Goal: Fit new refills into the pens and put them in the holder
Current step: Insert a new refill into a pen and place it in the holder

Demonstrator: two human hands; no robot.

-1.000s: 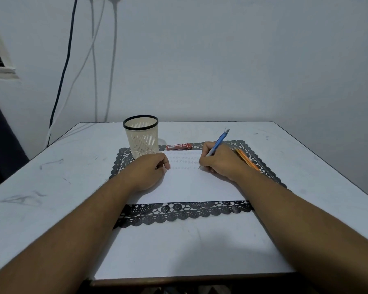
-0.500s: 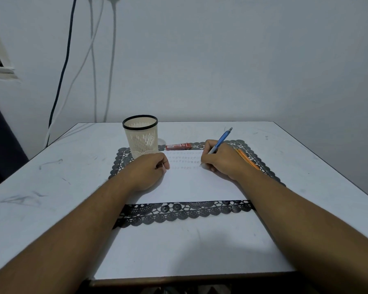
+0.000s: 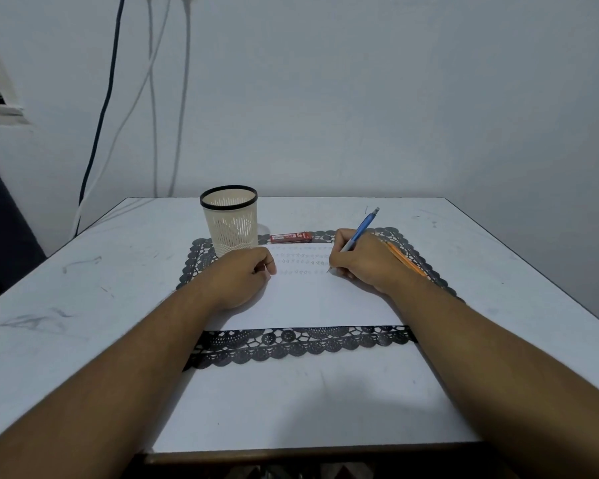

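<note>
My right hand [image 3: 363,262] grips a blue pen [image 3: 362,228] in a writing hold, its tip touching a white sheet of paper [image 3: 308,299] with rows of small marks. My left hand [image 3: 244,273] rests on the paper's left part as a loose fist, holding nothing that I can see. A cream mesh pen holder [image 3: 229,219] with a black rim stands upright just beyond my left hand. A red refill case [image 3: 290,237] lies flat between the holder and my right hand. Orange pens [image 3: 403,259] lie on the mat, partly hidden behind my right wrist.
A black lace placemat [image 3: 291,344] lies under the paper on the white table [image 3: 83,305]. The wall stands close behind the table, with cables [image 3: 97,133] hanging at the back left. The table's front edge [image 3: 291,451] is near my body.
My right hand has shifted slightly right and back along the rows on the paper, the pen's top end swinging a little. My left hand has stayed put.
</note>
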